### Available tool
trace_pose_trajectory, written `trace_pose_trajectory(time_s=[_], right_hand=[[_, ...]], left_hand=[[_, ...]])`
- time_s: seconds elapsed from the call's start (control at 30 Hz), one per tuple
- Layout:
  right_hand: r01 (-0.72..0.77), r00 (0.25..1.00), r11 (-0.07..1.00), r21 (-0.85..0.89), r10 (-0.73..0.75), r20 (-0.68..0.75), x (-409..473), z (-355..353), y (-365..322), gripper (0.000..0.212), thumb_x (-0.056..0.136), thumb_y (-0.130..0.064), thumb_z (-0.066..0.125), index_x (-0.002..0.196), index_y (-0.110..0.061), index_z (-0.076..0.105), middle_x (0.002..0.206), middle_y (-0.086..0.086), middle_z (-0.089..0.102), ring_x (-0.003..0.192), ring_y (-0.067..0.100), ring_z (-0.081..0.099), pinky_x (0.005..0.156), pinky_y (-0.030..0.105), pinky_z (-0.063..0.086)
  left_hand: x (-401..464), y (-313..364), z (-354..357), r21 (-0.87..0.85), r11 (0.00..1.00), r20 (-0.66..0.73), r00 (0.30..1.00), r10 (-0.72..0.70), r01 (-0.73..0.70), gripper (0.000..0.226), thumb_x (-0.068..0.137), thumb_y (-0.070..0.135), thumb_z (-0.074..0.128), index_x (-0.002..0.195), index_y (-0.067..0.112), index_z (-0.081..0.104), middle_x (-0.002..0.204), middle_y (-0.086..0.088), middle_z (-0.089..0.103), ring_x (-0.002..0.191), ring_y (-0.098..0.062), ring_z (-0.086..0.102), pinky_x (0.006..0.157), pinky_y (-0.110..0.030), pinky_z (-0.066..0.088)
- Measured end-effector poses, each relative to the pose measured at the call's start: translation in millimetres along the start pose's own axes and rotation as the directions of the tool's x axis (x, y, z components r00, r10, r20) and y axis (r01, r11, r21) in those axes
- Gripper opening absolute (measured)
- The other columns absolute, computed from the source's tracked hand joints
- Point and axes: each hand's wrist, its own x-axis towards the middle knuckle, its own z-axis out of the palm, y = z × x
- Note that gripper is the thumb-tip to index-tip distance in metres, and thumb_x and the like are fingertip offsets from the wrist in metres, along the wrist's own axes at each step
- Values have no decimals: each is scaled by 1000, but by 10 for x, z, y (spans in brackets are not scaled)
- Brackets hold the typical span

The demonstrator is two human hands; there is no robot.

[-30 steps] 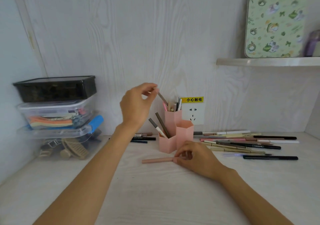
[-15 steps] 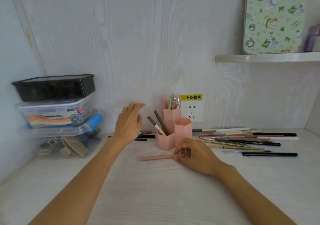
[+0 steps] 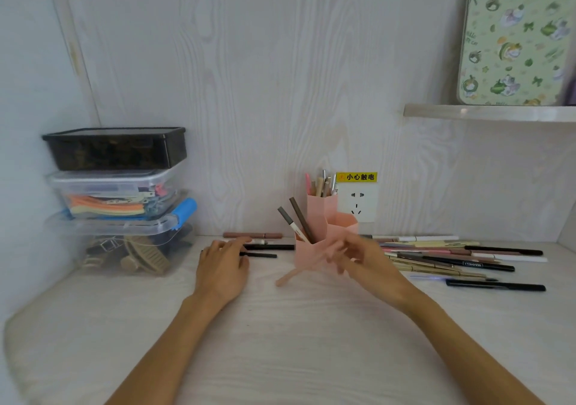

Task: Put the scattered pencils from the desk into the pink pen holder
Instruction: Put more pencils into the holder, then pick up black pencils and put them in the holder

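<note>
Our right hand [image 3: 358, 258] pinches a slim pink pencil [image 3: 299, 272], tilted just in front of the pink hexagonal plastic pen holder [image 3: 324, 233]. Our left hand [image 3: 223, 266] lies flat with relaxed fingers, fingertips touching the black pencils [image 3: 265, 251] left of the holder.

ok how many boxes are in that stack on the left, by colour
black: 1, the black box on top
clear: 2, the middle box and the bottom box
total: 3
</note>
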Motion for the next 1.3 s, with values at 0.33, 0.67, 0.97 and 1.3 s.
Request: trace_pose_trajectory(time_s=[0.33, 0.67, 0.97, 1.3], right_hand=[[308, 672, 881, 359, 66, -738, 181, -432, -318, 19, 95, -13, 50, 112, -21, 51, 90, 6, 70, 84, 15, 72, 67, 18, 57], [34, 781, 940, -339, -236, -579, 649, -58, -275, 12, 94, -26, 52, 106, -26, 50, 91, 1, 74, 65, 12, 67, 58, 27, 46], [-82, 826, 715, -694, -341, -449, 606, -19, -170, 24, 86, -24, 61, 109, -17, 67, 110, 7, 61, 101, 28, 55, 76, 36, 43], [379, 905, 490, -785, -374, 203, 531, 929, -494, 29, 84, -2, 51, 107, -13, 63, 98, 5, 66, 95, 25, 58, 67, 38, 49]], left_hand=[[8, -42, -3, -96, 995, -30, 999, 17, -20, 22, 92, 32, 53, 109, 33, 67, 114, 7, 65, 107, -16, 52, 91, -30, 41], [-58, 0, -100, -323, 943, -21, 997, 80, -82, 32, 83, 24, 65, 112, 38, 63, 121, 14, 63, 114, -10, 54, 89, -23, 42], [-27, -294, -280, -217, 949, 93, 972, -215, 230, 34, 76, 40, 69, 108, 27, 68, 115, 2, 64, 113, -18, 53, 91, -31, 45], [-29, -329, -314, -151, 977, 142, 981, -131, 152, 13, 87, 30, 61, 99, 27, 65, 110, 1, 63, 105, -18, 55, 89, -31, 46]])
